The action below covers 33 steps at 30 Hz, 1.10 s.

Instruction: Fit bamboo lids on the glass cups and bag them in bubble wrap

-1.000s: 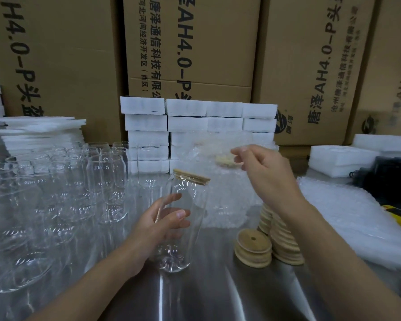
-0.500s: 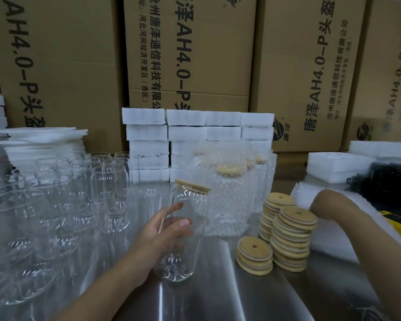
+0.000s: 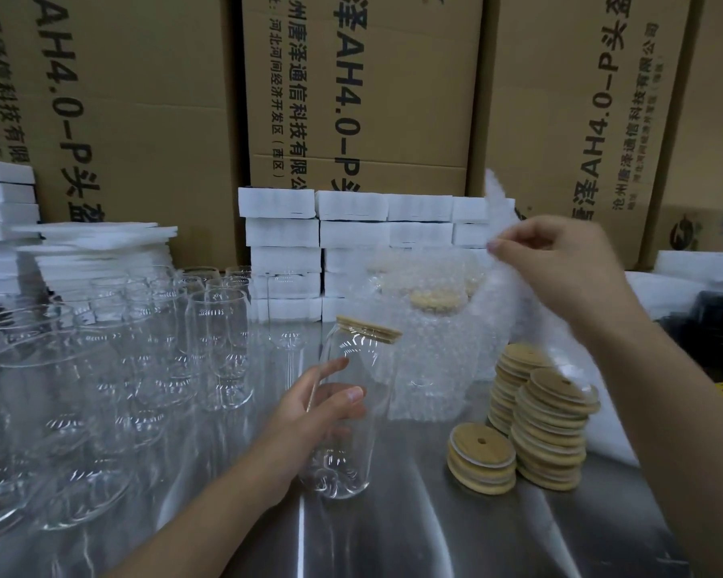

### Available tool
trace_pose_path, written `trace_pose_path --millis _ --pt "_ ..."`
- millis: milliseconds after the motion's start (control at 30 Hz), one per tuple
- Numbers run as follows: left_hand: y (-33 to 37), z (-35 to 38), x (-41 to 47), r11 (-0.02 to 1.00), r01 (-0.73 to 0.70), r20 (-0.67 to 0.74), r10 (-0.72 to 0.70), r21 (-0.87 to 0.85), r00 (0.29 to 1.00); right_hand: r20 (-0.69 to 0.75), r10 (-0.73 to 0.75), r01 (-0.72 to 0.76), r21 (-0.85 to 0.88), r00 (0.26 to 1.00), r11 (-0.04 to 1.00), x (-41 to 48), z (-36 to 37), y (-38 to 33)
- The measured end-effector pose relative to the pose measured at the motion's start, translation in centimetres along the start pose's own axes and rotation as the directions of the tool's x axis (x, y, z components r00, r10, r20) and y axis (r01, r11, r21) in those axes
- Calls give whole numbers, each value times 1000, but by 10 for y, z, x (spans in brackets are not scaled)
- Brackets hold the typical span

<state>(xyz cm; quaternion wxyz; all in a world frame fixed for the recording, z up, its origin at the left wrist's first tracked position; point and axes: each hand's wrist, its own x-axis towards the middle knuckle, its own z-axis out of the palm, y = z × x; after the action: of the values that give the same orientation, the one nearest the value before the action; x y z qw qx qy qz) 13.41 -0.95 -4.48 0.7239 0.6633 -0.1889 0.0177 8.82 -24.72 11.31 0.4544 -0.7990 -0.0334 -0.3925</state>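
My left hand [image 3: 322,415] grips a clear glass cup [image 3: 353,448] with a bamboo lid [image 3: 368,328] on top, tilted a little to the right above the steel table. My right hand [image 3: 560,260] is raised at the right and pinches a bubble wrap bag [image 3: 504,281] that hangs down from it. Behind the held cup stand several cups wrapped in bubble wrap [image 3: 435,352] with lids on. Stacks of loose bamboo lids [image 3: 543,423] sit to the right of the held cup.
Several bare glass cups [image 3: 218,348] crowd the left of the steel table [image 3: 435,536]. White foam blocks [image 3: 351,244] are stacked at the back before large cardboard boxes [image 3: 351,98]. More bubble wrap [image 3: 614,435] and a black object [image 3: 714,323] lie at the right.
My right hand dropped to the bubble wrap pile at the right, then rose again holding a bubble wrap bag. My left hand kept hold of the lidded cup.
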Motion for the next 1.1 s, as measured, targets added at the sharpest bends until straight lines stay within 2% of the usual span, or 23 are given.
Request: trace_pose_path --millis 100,200,300,367,433,533,600,667,733,833,900,1000,1100 --pt "4 1 1 998 -29 -125 21 -62 992 289 15 -58 140 957 988 -25 46 -9" --pt "10 -4 5 987 -112 -308 71 -118 949 559 103 -174 75 823 982 -54 92 8" --pt "13 -11 8 983 -181 -491 141 -36 859 684 186 -281 29 705 959 -74 121 36" --pt "14 -14 11 979 -202 -585 161 -4 795 720 201 -314 24 664 949 -83 131 50" --pt "15 -17 13 973 -231 -629 170 -16 759 747 162 -304 57 644 951 -92 140 57" --pt "16 -17 11 966 -258 -630 205 6 749 749 62 -166 65 660 984 -96 147 57" --pt "16 -17 10 962 -272 -615 224 16 756 702 -47 79 -13 711 997 -92 143 56" --pt "15 -16 8 961 -276 -597 233 19 768 654 -149 292 -114 741 949 -86 131 51" --pt "16 -14 7 961 -274 -587 235 23 775 680 -180 398 -179 711 900 -79 116 49" --pt "17 -13 6 962 -271 -581 234 24 779 832 -4 412 -270 555 870 -76 101 53" --pt "17 -13 5 962 -269 -577 244 43 779 880 69 447 -305 471 841 -77 99 57" --pt "16 -12 5 961 -266 -554 260 71 791 888 75 398 -277 453 875 -82 107 60" --pt "17 -10 4 956 -279 -529 285 94 799 879 21 405 -242 477 882 -88 119 64"
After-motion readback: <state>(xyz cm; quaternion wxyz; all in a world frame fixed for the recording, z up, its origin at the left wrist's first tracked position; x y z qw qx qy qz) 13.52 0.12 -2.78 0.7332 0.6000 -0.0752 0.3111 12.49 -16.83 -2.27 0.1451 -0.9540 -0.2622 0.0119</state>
